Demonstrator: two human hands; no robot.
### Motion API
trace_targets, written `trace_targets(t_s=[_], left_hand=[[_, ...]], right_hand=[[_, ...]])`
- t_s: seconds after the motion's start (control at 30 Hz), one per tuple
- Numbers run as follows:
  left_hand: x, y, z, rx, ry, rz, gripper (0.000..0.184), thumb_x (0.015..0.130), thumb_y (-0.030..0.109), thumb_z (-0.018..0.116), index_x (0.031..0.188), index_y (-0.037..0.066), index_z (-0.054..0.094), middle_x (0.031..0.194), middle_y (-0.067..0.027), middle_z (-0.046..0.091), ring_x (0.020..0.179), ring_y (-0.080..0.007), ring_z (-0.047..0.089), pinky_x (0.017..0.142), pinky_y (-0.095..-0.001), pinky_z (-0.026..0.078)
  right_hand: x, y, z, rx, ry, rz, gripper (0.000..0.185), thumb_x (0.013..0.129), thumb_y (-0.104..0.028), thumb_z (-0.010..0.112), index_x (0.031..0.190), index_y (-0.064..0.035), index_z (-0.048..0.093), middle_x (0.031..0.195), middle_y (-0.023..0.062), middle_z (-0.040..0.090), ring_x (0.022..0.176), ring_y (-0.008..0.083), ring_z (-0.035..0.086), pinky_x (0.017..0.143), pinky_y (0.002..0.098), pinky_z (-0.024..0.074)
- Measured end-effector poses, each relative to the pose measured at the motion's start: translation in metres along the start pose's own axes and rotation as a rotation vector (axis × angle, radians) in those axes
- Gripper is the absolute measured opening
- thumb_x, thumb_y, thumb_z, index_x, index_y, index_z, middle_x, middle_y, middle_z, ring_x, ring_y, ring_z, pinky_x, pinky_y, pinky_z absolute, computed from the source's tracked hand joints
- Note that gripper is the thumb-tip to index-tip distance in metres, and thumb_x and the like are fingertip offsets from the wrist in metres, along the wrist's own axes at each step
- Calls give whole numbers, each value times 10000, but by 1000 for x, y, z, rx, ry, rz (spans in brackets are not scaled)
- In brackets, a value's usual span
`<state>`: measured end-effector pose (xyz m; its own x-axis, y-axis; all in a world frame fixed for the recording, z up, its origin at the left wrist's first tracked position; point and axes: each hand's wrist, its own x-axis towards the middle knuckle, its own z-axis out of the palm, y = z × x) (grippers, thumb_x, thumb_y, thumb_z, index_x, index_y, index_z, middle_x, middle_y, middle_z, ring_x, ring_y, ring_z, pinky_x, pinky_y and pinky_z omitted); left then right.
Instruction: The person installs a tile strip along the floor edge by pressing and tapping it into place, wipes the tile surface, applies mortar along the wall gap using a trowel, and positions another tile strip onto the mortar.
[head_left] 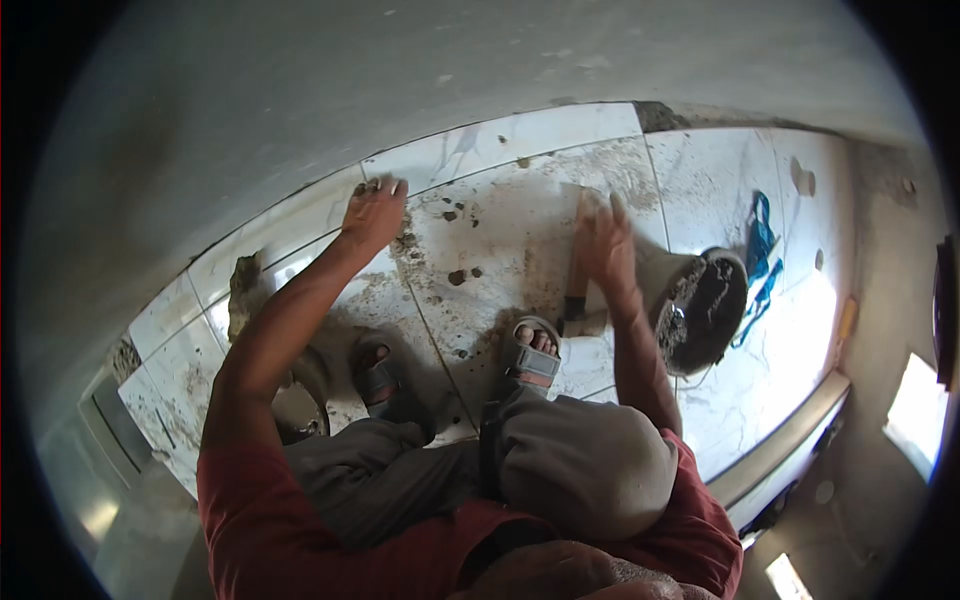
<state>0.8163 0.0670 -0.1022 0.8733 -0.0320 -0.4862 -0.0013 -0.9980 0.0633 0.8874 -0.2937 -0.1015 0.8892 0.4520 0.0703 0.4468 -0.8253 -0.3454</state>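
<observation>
My left hand (pixel 376 214) lies at the base of the wall, its fingers stretched over the joint between a narrow white tile strip (pixel 500 140) and the floor tiles (pixel 470 225). Its fingertips look dark and dirty, and nothing shows in its grasp. My right hand (pixel 608 245) is smeared by motion above the tiles, left of a bucket of wet mortar (pixel 703 312). Just beside that hand is a wooden-handled tool (pixel 580 245) with a black part at its near end. Whether the fingers touch it is unclear.
Mortar crumbs (pixel 457 277) dot the tiles between my hands. A blue cloth or strap (pixel 760 235) lies beyond the bucket. Near my left arm are a rough lump (pixel 246 295) and a round container (pixel 300 408). My sandalled feet (pixel 535 345) stand on the tiles, close to the wall (pixel 400 80).
</observation>
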Motion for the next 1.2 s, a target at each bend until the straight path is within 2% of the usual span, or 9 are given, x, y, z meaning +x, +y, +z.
trace_targets(t_s=[0.13,0.33,0.43,0.77,0.9,0.97,1.07,1.17,1.2], left_hand=[[20,2,5,109,251,40,535,823,113,503,1339,209,401,1392,-194,322,1071,-414,530,925,-454,417],[26,-5,-21,21,47,89,548,815,55,483,1336,207,406,1357,-193,356,1094,-381,518,910,-465,432],[30,-15,-6,105,184,162,545,809,46,483,1326,204,418,1323,-190,386,1082,-368,528,904,-465,439],[24,-11,-9,24,218,124,474,795,27,514,1253,142,476,1291,-181,403,1102,-374,506,907,-452,438],[26,-11,-10,1,173,133,516,776,-5,515,1267,145,464,1295,-189,396,1073,-361,527,891,-442,449],[27,-10,-8,-11,177,146,539,781,-13,488,1292,155,447,1297,-198,395,1050,-358,546,876,-439,459],[25,-9,-13,-7,137,129,542,783,-20,477,1294,159,443,1309,-199,385,1016,-337,563,859,-429,466],[26,-10,-10,-2,150,134,561,779,-22,477,1306,166,432,1322,-201,376,1015,-337,562,864,-431,462],[27,-11,-10,-26,112,131,586,774,-25,480,1321,173,417,1334,-206,364,1015,-338,563,861,-424,466]], right_hand=[[-109,-30,-10,-48,-92,180,564,787,-221,584,1280,-2,420,1164,268,515,1063,475,460,903,489,386],[-156,-29,-7,29,-148,-10,417,769,-220,603,1159,-74,576,1094,270,539,979,423,507,814,484,425],[-155,-17,-1,106,-228,-16,397,765,-285,602,1138,-149,604,1093,243,513,980,400,492,826,499,392],[-127,-37,18,3,-59,125,161,714,-174,623,862,-117,646,884,208,578,777,365,587,667,441,477],[-115,-43,-6,332,-136,117,236,747,-138,585,977,-118,637,958,185,604,814,325,608,695,399,489],[-87,-67,-39,1085,-139,464,468,791,-202,561,1244,-106,497,1036,154,608,917,278,597,780,371,470],[-56,-70,-57,1558,-109,447,677,814,-277,539,1396,-59,269,1105,147,585,982,239,563,868,346,429],[-34,-84,-79,1953,153,502,731,818,-327,518,1411,-25,215,1141,174,561,997,237,548,897,334,408],[-29,-71,-87,1749,77,409,729,837,-338,494,1417,-13,196,1192,170,536,1001,238,540,899,321,403]])
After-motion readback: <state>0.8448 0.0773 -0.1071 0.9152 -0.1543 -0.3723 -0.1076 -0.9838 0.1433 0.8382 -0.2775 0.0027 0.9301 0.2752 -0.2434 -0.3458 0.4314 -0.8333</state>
